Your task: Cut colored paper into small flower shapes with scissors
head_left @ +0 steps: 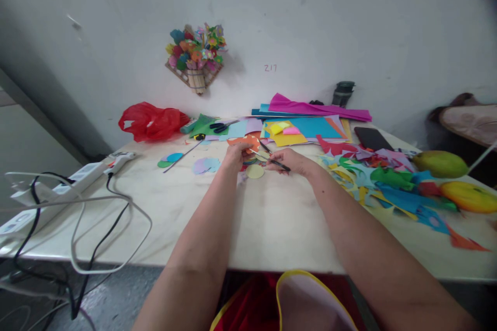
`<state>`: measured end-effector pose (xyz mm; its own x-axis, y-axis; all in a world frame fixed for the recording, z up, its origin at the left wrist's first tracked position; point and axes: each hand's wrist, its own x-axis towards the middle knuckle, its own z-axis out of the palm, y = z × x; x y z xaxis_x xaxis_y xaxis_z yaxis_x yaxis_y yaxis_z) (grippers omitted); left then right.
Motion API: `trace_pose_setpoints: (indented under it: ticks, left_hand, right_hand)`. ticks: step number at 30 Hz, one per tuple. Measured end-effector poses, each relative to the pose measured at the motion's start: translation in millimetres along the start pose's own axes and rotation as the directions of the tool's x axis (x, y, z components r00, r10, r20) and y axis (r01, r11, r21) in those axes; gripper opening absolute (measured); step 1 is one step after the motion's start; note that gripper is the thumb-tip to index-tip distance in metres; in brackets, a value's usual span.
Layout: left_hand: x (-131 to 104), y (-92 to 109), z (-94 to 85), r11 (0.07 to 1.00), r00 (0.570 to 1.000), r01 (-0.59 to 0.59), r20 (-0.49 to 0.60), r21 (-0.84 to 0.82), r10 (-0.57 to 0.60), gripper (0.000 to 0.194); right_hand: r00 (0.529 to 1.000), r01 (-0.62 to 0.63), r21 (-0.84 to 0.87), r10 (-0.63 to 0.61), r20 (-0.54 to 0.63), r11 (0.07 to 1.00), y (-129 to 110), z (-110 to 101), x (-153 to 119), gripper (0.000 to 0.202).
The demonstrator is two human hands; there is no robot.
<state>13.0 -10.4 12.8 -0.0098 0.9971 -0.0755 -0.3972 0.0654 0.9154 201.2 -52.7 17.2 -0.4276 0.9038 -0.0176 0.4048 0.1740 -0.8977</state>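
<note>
Near the middle of the table, my left hand [237,155] pinches a piece of orange paper [250,141]. My right hand [289,161] is closed around a pair of scissors [277,164], whose blades point left toward the orange paper. Just below the two hands lies a pale yellow paper circle [255,171]. To the left of my left hand are lilac and light blue paper circles [205,165]. Farther left lie a green and a blue circle [173,157], beside a thin stick or ruler [182,156].
Colored scraps [373,170] and two mangoes [440,164] lie right. A phone [373,138], paper sheets [303,128] and a dark bottle [344,94] are behind. At left are a red plastic bag [153,121], a power strip [83,175] and looping cables.
</note>
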Motion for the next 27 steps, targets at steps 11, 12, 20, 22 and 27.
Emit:
trace_pose_setpoints:
  ticks: [11,12,20,22,27]
  left_hand:
    - [-0.6,0.0,-0.4,1.000,1.000,-0.026,0.014,-0.013,0.026,0.018]
    - [-0.9,0.0,-0.3,1.000,0.999,-0.029,0.016,-0.011,0.029,0.018]
    - [-2.5,1.2,0.3,0.999,0.999,-0.044,0.010,-0.021,0.044,0.018]
    - [-2.7,1.4,0.4,0.999,0.999,-0.051,0.005,-0.016,0.052,0.016]
    - [-3.6,1.8,1.0,0.997,0.997,-0.072,0.003,-0.026,0.072,0.016]
  right_hand:
    - [1.000,-0.006,-0.011,0.006,0.007,1.000,-7.3,-0.2,-3.3,0.028]
    - [1.000,-0.011,-0.014,0.011,0.005,1.000,-7.9,-0.1,-3.7,0.028]
    - [1.000,-0.006,0.001,0.006,-0.003,1.000,-6.0,1.5,-2.6,0.030]
    - [1.000,0.002,0.000,-0.002,-0.006,1.000,-5.9,1.5,-2.1,0.029]
    - [1.000,0.015,0.000,-0.015,-0.007,1.000,-7.1,1.2,-2.2,0.026]
